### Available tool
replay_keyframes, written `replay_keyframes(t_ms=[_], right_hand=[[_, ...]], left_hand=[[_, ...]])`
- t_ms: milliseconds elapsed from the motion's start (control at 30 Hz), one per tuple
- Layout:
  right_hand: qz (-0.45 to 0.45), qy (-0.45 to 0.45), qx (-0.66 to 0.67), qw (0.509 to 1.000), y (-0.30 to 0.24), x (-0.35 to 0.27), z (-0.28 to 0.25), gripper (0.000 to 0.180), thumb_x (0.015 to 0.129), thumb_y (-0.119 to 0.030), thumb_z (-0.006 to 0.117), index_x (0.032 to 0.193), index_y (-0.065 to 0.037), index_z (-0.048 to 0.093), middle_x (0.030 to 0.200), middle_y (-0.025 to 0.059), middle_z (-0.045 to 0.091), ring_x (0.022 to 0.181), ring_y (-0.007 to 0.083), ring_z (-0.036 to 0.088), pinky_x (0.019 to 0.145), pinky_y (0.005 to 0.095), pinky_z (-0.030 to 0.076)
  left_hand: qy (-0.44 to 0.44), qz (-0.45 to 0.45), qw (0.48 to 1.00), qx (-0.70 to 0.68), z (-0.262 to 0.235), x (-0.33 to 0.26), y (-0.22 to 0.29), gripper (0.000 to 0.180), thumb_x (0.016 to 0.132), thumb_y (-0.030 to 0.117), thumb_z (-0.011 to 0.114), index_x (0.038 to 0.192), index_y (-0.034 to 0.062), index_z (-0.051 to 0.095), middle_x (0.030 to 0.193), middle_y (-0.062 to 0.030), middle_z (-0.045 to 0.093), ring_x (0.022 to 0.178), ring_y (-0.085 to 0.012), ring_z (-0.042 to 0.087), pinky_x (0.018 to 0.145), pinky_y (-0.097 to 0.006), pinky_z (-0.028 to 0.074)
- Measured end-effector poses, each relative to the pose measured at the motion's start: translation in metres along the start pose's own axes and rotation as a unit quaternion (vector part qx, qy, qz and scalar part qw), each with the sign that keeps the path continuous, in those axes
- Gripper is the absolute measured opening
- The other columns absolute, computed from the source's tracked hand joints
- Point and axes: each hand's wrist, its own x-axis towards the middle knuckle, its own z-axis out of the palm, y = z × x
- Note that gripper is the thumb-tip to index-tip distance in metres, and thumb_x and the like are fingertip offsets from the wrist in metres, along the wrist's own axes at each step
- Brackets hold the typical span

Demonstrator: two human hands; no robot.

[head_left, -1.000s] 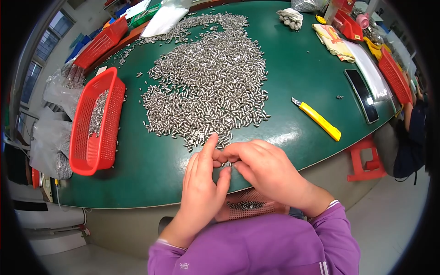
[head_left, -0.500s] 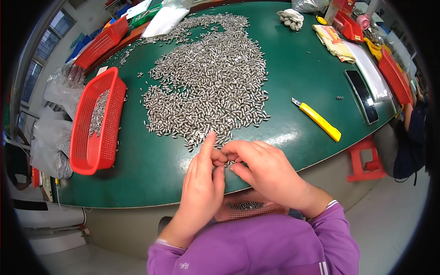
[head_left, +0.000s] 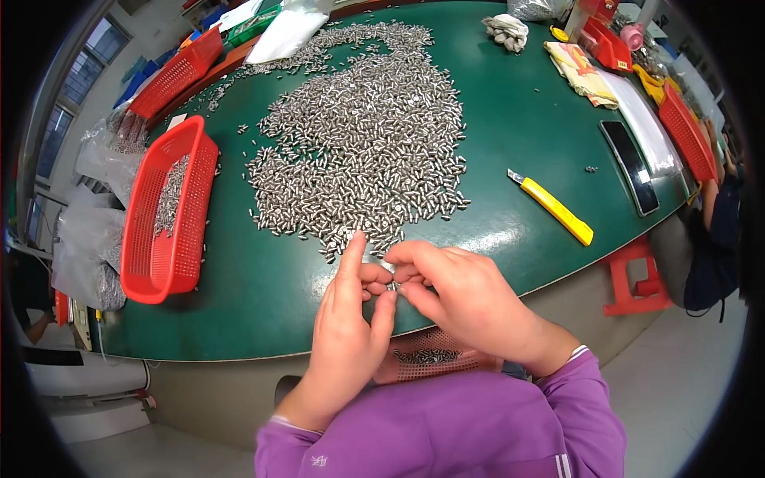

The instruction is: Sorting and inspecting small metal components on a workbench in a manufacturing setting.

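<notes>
My left hand (head_left: 351,315) and my right hand (head_left: 462,295) meet at the near edge of the green table (head_left: 263,307). Between their curled fingertips a bit of shiny metal shows, seemingly small metal parts (head_left: 393,286); the fingers hide most of them. The left index finger points up toward the pile, while the other left fingers and thumb close in. The right thumb and fingers are pinched together. Just beyond my hands spreads a wide pile of small silver bullet-shaped metal parts (head_left: 366,151). Below the table edge, a pinkish mesh basket (head_left: 434,370) holds more small parts.
At the left stands a red basket (head_left: 203,207) with metal parts inside. A yellow utility knife (head_left: 558,211) with its blade out and a dark phone (head_left: 629,167) lie at the right. Gloves (head_left: 506,33) lie at the back; a red stool (head_left: 635,279) is beyond the table edge.
My fingertips have shifted slightly around the small metal parts, and the left index finger has tipped a little to the left. The pile looks the same.
</notes>
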Motion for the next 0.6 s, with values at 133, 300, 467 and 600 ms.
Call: replay_keyframes(t_ms=[133, 300, 467, 600], right_hand=[[-0.003, 0.016, -0.019, 1.0, 0.001, 0.0, 0.004, 0.028, 0.088, -0.005, 0.066, 0.114, -0.005, 0.055, 0.092, 0.012, 0.067, 0.084, 0.0334, 0.067, 0.072, 0.044, 0.053], [-0.013, 0.018, -0.021, 1.0, 0.002, -0.002, 0.007, 0.031, 0.084, -0.004, 0.068, 0.112, -0.005, 0.055, 0.093, 0.0112, 0.066, 0.085, 0.0329, 0.065, 0.074, 0.0441, 0.052], [-0.024, 0.023, -0.021, 0.999, 0.002, -0.003, 0.008, 0.035, 0.079, 0.001, 0.071, 0.112, -0.006, 0.06, 0.087, 0.005, 0.066, 0.084, 0.0249, 0.067, 0.074, 0.0395, 0.053], [-0.018, 0.016, -0.019, 1.0, 0.001, -0.005, 0.007, 0.037, 0.079, 0.001, 0.071, 0.113, -0.006, 0.059, 0.09, 0.005, 0.066, 0.087, 0.0244, 0.067, 0.078, 0.0393, 0.053]], left_hand=[[0.002, -0.005, 1.0, -0.002, 0.003, -0.001, -0.001, 0.074, 0.085, -0.007, 0.07, 0.151, -0.0041, 0.037, 0.097, -0.0111, 0.065, 0.088, -0.0237, 0.064, 0.08, -0.036, 0.054], [-0.001, -0.012, 1.0, 0.016, 0.002, -0.003, -0.001, 0.069, 0.083, -0.008, 0.07, 0.146, -0.003, 0.043, 0.094, -0.0087, 0.064, 0.087, -0.0227, 0.063, 0.082, -0.037, 0.053], [0.012, 0.0, 1.0, -0.002, 0.004, -0.007, -0.008, 0.07, 0.083, -0.011, 0.068, 0.147, 0.0042, 0.045, 0.093, -0.0018, 0.064, 0.087, -0.0112, 0.059, 0.079, -0.026, 0.046], [0.004, -0.011, 0.999, -0.03, 0.003, -0.007, -0.007, 0.067, 0.082, -0.008, 0.07, 0.144, 0.0006, 0.048, 0.09, -0.0061, 0.064, 0.088, -0.0208, 0.062, 0.083, -0.035, 0.051]])
